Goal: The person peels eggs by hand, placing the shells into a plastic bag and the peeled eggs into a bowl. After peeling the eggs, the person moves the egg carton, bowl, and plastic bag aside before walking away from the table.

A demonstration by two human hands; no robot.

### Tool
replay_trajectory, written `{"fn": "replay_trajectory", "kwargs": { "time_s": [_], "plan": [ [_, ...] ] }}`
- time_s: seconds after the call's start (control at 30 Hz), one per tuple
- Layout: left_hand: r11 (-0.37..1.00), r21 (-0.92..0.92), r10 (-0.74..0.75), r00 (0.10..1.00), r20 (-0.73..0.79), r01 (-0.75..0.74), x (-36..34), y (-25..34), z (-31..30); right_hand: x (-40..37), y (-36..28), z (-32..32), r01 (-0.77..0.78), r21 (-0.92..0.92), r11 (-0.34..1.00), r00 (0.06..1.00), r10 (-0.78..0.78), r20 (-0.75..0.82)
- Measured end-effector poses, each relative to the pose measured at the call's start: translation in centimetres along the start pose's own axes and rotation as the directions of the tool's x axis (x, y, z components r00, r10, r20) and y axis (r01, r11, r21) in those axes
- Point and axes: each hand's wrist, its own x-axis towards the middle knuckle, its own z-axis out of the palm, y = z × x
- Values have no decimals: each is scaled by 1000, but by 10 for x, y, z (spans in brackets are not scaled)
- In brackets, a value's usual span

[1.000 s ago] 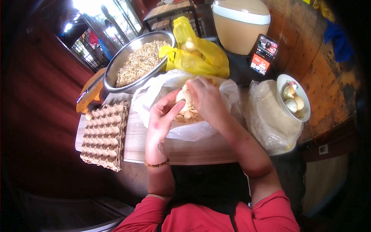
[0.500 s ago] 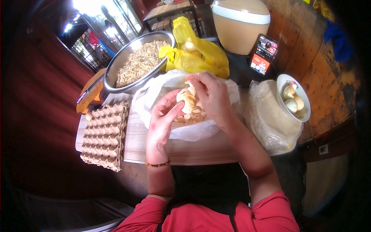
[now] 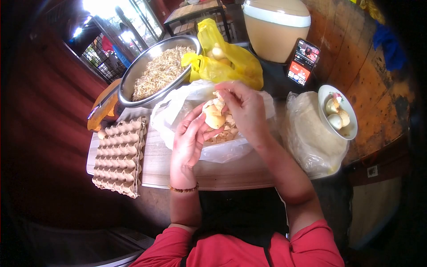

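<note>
The left hand [image 3: 190,133]'s grip is clamped on a partly peeled egg [image 3: 214,118] above the white plastic bag [image 3: 224,153], while the right hand [image 3: 245,109]'s grip pinches together on loosened shell [image 3: 218,95]; cradling softly and drawing the shell back low along the surface should avoid tearing. The smartphone [image 3: 304,62]'s on-screen writing is too small to read.

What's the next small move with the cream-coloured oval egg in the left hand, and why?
Probably peel the whitish flake off the egg with the right hand: its fingers are there, the left hand steadies the egg, and brown shell fragments lie in the white plastic bag beneath.
</note>
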Motion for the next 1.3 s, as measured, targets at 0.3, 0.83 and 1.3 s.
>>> {"fn": "replay_trajectory", "kwargs": {
  "time_s": [0.3,0.83,1.3],
  "plan": [
    [997,61,48,997,-67,-43,1,-5,0,-10,-6,8,101,-52,994,991,-96,94],
    [999,-52,-10,1000,2,10,2,1,-15,14,2,-13,-30,22,999,998,31,-53],
    [979,-200,-41,999,20,44,1,10,-14,18,35,-17,126,-392,911,991,-129,20]
  ]
}}
